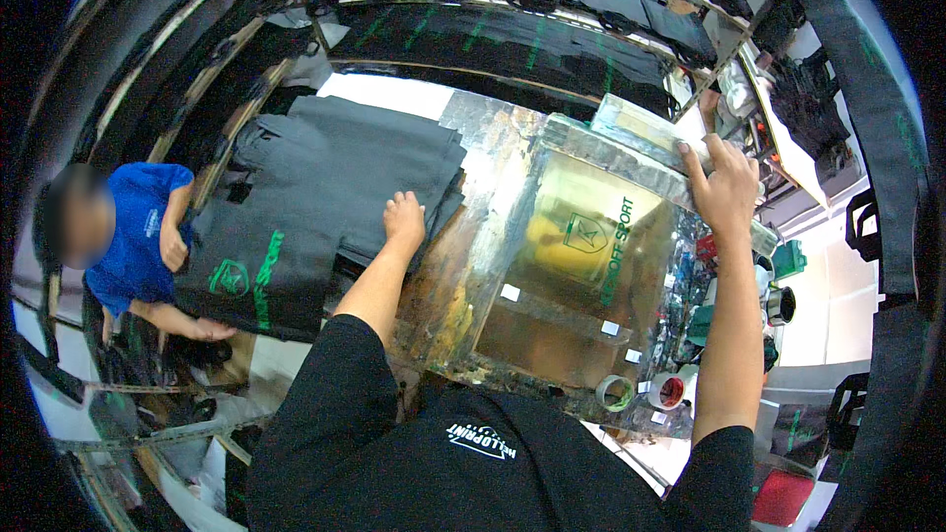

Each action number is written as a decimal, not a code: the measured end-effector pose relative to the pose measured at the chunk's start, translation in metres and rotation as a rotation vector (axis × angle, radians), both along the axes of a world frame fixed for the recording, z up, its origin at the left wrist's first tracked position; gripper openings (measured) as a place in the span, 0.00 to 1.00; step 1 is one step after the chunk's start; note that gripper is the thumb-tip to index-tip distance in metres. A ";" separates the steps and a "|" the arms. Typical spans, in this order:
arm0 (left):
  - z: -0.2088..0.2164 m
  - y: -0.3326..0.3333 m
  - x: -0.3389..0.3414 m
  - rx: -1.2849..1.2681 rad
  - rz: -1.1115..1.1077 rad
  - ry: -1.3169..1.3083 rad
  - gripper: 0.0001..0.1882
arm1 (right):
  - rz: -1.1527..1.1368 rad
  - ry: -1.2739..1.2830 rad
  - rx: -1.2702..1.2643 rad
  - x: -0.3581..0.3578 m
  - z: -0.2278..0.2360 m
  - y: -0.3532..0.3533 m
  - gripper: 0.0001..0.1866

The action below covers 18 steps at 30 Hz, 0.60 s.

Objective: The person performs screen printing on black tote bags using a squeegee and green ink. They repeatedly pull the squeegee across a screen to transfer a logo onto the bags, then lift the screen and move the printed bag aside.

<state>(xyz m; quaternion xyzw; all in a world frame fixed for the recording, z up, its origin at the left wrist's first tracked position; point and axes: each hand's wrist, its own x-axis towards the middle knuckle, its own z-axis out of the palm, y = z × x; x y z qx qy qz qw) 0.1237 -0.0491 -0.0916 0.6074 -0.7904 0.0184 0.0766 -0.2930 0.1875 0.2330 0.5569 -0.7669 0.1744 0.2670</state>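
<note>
My left hand (403, 220) has its fingers curled over the right side of a stack of black fabric bags (365, 133); whether it pinches one is hidden. The front bag (232, 300) carries a green print. My right hand (726, 177) is closed at the far right corner of a printing screen (557, 320), its thumb beside a translucent bar (636, 128) lying along the far edge. Through the yellowish, see-through mesh a green design (591, 236) shows. Small white patches stick to the screen's near part.
A person in a blue shirt (143, 222) stands at the left, one hand by the bags. Two tape rolls (666, 391) lie at the screen's near right corner. Paint-stained containers (788, 258) stand on the right. Racks of black bags (493, 34) line the far side.
</note>
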 end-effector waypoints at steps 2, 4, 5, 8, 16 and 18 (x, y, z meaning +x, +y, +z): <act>-0.008 -0.002 -0.001 0.005 -0.011 -0.056 0.16 | -0.013 -0.039 -0.003 0.002 0.001 -0.001 0.28; -0.010 -0.001 0.002 0.016 -0.026 -0.084 0.17 | -0.008 -0.044 0.005 0.001 0.001 -0.001 0.28; -0.011 -0.001 0.005 0.003 -0.050 -0.073 0.17 | -0.005 -0.046 0.009 0.000 0.001 -0.001 0.28; -0.008 0.003 0.006 -0.034 -0.141 -0.033 0.16 | 0.020 -0.026 -0.052 -0.006 0.000 0.000 0.29; 0.000 -0.026 0.028 -0.018 -0.156 -0.090 0.10 | 0.082 -0.031 -0.118 -0.006 0.000 -0.006 0.30; 0.027 -0.031 0.019 -0.045 -0.206 -0.016 0.13 | 0.075 -0.031 -0.105 -0.008 0.001 -0.005 0.31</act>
